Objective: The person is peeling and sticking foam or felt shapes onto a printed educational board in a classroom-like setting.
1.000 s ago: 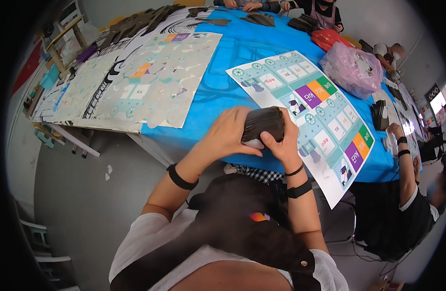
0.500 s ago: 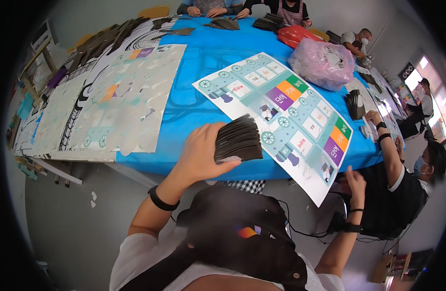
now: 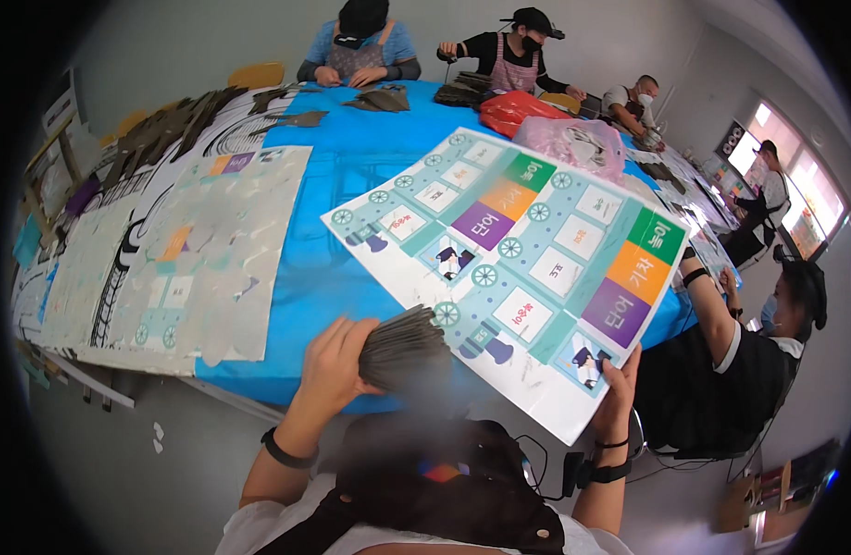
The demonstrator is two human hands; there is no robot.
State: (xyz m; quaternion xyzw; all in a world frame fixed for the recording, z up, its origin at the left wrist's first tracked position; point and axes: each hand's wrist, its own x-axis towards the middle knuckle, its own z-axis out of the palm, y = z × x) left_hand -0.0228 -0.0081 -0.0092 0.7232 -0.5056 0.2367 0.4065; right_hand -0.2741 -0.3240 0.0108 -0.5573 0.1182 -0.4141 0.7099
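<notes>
My left hand is closed around a thick, fanned stack of dark grey-brown flat pieces over the table's near edge. Its lower end is blurred, and I cannot tell the material. My right hand grips the near right corner of a large printed sheet, thumb on top and fingers underneath. The sheet has teal wheeled shapes, white boxes and green, orange and purple blocks. It tilts up off the table at my end, and its near left edge lies close to the stack.
A blue cloth covers the table. Pale patterned sheets lie at left, with brown pieces behind. Red and pink plastic bags stand at the far right. Co-workers sit across, and a person is close at right.
My right hand has come up and taken hold of the sheet's near corner, raising that end. The stack in my left hand has shifted lower and left in view, which now reaches farther across the room.
</notes>
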